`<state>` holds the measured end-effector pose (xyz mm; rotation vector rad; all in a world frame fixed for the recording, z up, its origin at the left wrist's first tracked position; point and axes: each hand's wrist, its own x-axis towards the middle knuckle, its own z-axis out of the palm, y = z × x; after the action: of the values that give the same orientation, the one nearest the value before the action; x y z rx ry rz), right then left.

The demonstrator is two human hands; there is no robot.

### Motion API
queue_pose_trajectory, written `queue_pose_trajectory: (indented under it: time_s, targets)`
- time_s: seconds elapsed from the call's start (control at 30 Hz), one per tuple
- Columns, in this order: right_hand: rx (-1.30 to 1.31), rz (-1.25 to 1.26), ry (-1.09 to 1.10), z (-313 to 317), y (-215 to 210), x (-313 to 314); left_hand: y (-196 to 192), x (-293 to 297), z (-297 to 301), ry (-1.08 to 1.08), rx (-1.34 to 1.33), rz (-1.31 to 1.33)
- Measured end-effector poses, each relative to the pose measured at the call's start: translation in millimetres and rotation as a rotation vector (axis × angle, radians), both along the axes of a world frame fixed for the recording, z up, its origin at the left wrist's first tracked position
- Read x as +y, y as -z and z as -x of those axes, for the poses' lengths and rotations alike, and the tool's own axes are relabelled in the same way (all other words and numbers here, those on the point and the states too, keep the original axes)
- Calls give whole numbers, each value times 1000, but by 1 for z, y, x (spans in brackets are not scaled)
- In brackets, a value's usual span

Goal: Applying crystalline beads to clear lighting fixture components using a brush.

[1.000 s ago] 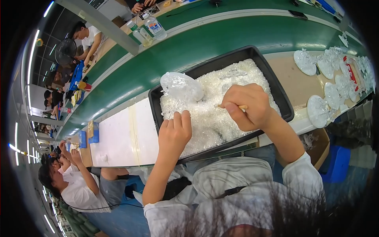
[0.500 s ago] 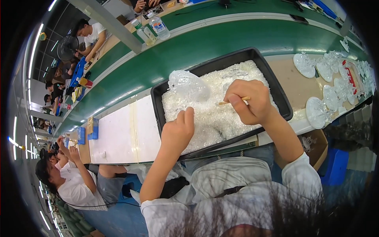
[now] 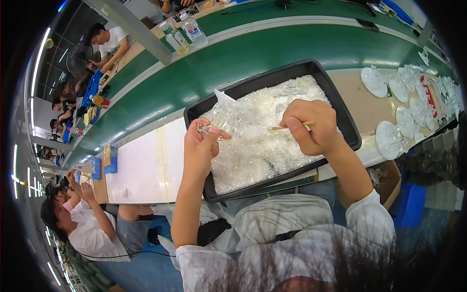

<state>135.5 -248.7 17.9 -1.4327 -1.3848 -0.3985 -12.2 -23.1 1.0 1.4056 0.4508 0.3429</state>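
A black tray [image 3: 346,121] full of small clear glittering beads [image 3: 248,168] is in front of me. Over its left part, my left hand [image 3: 200,146] pinches a clear, bead-covered plastic piece [image 3: 229,111] by its near edge. The piece is tilted, with a pointed corner at the top; its exact kind cannot be made out. My right hand [image 3: 314,127], closed, grips a thin wooden stick [image 3: 280,128] above the tray's right side. The stick's tip points left, toward the piece, and is apart from it.
Several clear rounded pieces [image 3: 390,140] lie on brown board [image 3: 352,92] at the right, near a red-edged box [image 3: 432,97]. White board [image 3: 138,168] extends left of the tray. Two bottles [image 3: 193,31] stand on the far ledge. A co-worker [image 3: 90,219] sits at the left.
My left hand has moved left and turned, fingers now pointing up. The clear piece has rotated, from broad side showing to tilted with a corner up. My right hand has shifted only slightly.
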Motion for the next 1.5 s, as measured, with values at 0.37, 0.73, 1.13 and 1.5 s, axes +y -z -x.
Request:
queue_pose_trajectory:
  time_s: [0.37, 0.73, 1.13, 1.5]
  targets:
    - [341, 255, 45, 3, -3, 16, 2, 24, -1, -86, -7, 212]
    - [149, 482, -63, -46, 8, 87, -4, 50, 23, -132, -125, 240]
    - [204, 1043, -294, -32, -33, 64, 9, 57, 45, -203, -175, 286]
    - [177, 821, -231, -56, 12, 110, 5, 51, 23, -145, -206, 288]
